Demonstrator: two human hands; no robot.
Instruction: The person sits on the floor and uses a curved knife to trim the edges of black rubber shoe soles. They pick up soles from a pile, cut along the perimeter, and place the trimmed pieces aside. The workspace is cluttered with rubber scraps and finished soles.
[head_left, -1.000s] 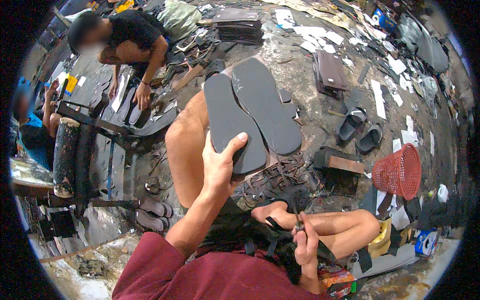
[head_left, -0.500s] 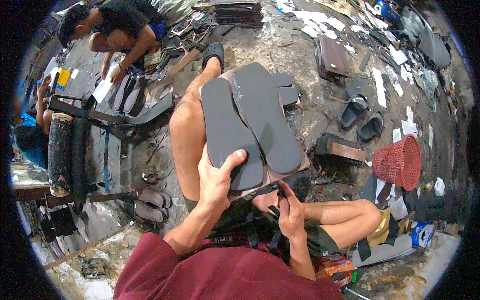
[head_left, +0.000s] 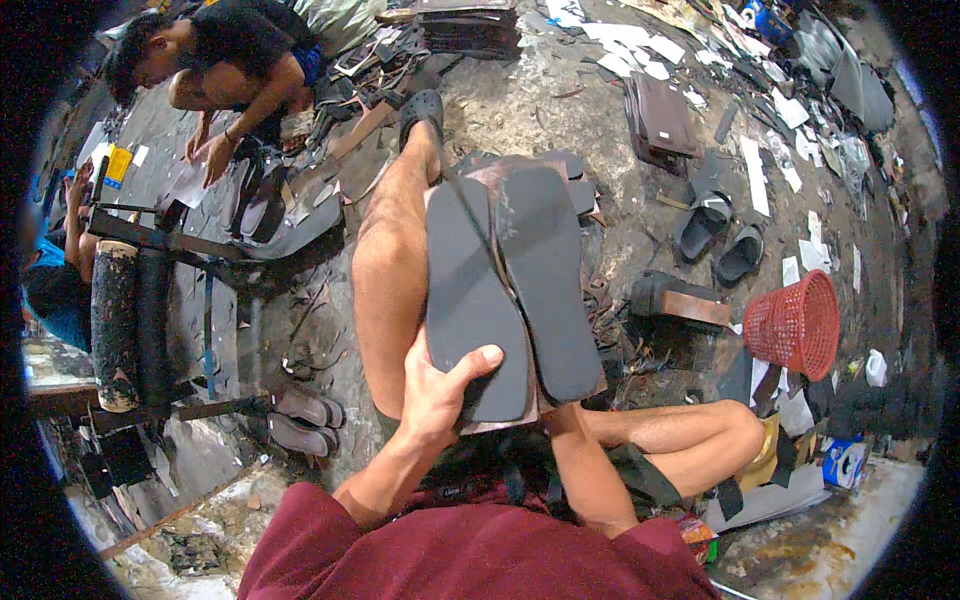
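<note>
1. Nearest, at lower centre, the right forearm point(head_left: 598, 485) reached up to the lower edge of a pair of flat, dark grey, foot-shaped soles point(head_left: 550, 290). The right hand, visible below that edge half a second earlier, had slipped out of sight behind it; whether it held anything could not be told.
2. The left hand point(head_left: 432, 392) gripped the soles from the lower left, its thumb pressed on the left one.
3. The soles filled the centre of the frame, sitting slightly lower and straighter than before. The work appeared to have moved underneath, with only the left hand visibly steadying them.
4. Farther off, a red, perforated plastic basket point(head_left: 798, 325) lay tilted at right.
5. In the upper left, a crouching co-worker point(head_left: 243, 55) in a black shirt handled a white sheet point(head_left: 186, 187).
</note>
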